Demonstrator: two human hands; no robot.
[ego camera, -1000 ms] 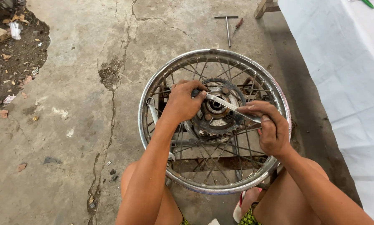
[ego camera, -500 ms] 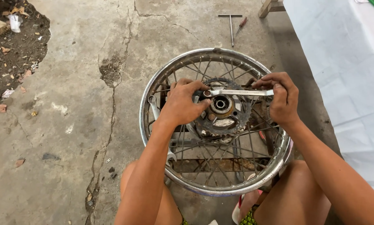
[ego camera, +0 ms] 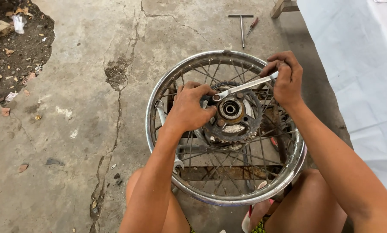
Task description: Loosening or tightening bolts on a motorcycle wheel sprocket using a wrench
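Wheel (ego camera: 159, 125) lies flat, center frame. Left hand (ego camera: 189, 108) clamps down on the sprocket (ego camera: 234, 125), fingers curled tight. Right hand (ego camera: 286, 80) grips the spanner (ego camera: 245, 86) handle, its ring end at the hub.

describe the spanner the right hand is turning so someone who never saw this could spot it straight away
Start at the spoked wheel rim lying flat on the cracked concrete. At its hub sits a rusty toothed sprocket; the spanner slants up from there to the right hand. A second spanner lies under the spokes by the left hand, but only this one is gripped and above the spokes.
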